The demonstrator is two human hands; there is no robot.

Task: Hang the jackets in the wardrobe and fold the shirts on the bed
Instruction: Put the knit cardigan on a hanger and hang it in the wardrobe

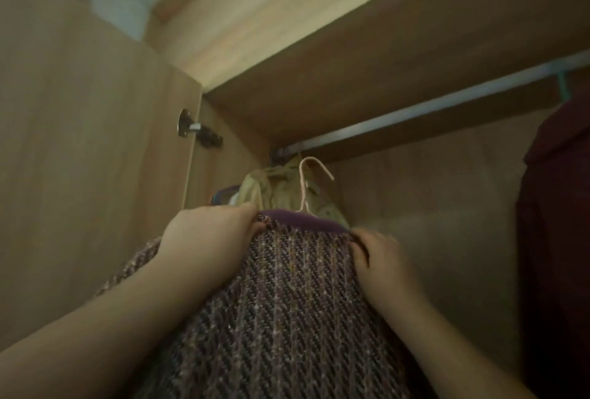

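My jacket (287, 309) is purple-brown diagonal tweed with a plain purple collar (306, 219); its hanger hook (311, 175) pale pink; behind, an olive-tan garment (281, 189).

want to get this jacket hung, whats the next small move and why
Probably lift the tweed jacket until the pink hanger hook clears the rail, then lower it on. Both hands, left hand and right hand, grip its shoulders; the hook sits below the rail.

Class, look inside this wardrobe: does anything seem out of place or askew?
Yes. The pink hanger hook on the tweed jacket sits below the rail, not over it. Both hands, left hand and right hand, grip the jacket's shoulders.
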